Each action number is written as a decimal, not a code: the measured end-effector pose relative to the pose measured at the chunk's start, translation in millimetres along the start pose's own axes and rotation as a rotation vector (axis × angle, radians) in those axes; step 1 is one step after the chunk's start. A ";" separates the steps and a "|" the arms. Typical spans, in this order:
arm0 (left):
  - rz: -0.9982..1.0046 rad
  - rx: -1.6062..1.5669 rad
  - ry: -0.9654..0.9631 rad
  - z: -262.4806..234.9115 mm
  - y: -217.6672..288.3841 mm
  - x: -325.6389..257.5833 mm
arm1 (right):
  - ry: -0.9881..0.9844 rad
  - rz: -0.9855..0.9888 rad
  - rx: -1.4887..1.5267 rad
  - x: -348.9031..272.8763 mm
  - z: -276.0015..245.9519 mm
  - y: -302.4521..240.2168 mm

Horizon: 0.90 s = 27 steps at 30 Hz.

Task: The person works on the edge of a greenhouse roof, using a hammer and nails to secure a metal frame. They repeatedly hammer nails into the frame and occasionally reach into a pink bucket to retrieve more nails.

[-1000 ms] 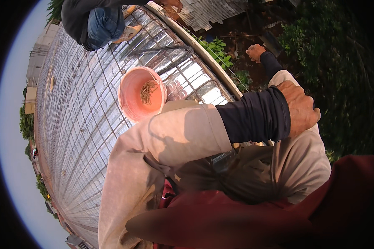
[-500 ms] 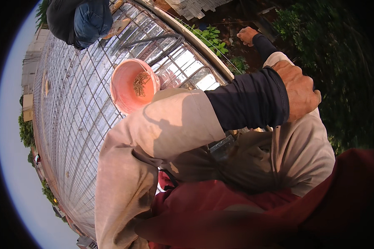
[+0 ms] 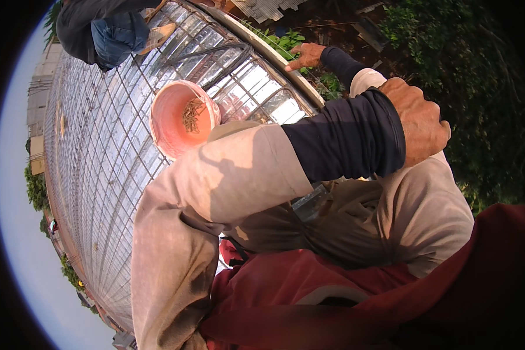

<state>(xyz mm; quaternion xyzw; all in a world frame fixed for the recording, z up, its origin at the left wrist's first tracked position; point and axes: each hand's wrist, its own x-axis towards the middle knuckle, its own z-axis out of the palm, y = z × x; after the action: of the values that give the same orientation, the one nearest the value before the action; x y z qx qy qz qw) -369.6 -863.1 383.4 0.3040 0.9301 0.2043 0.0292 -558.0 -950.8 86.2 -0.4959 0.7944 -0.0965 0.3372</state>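
My left arm, in a beige sleeve with a dark cuff, crosses my body to the right. My left hand (image 3: 417, 122) is closed, knuckles up, by my right sleeve; whatever its fingers hold is hidden. Farther off, my right hand (image 3: 307, 56) reaches out beside the slab edge, fingers stretched and nothing visible in them. A pink-orange bucket (image 3: 163, 125) stands on the bar grid just beyond my left forearm. In its bottom lie several thin brown pieces (image 3: 192, 115) resembling nails.
A grid of steel bars (image 3: 114, 125) covers shiny sheeting. Black hose or cable (image 3: 230, 53) loops near the raised edge (image 3: 262, 49). Another person (image 3: 114, 38) crouches at the upper left. Past the edge, ground and plants (image 3: 443, 41) lie lower down.
My right hand has swung left toward the slab edge, and its fingers have stretched out. My left hand stays closed in nearly the same place. The crouching person has shifted slightly left.
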 end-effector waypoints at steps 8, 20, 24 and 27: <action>-0.005 0.028 0.027 1.8 -8.6 -4.1 | -0.020 0.052 -0.030 -8.4 2.5 -20.2; 0.014 -0.005 -0.013 -16.7 -16.4 -19.1 | 0.028 0.062 0.457 -3.0 11.0 16.8; 0.087 0.033 0.201 12.0 -10.0 -19.4 | 0.297 0.279 0.342 16.3 10.1 59.0; 0.198 0.017 0.293 14.4 0.6 9.6 | 0.431 0.550 0.066 -0.1 12.0 176.4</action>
<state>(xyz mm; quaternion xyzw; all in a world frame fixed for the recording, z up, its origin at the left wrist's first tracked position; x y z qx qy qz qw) -374.6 -851.9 371.2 0.3612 0.8916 0.2403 -0.1295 -677.9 -862.2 -8.8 -0.2204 0.9476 -0.1302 0.1912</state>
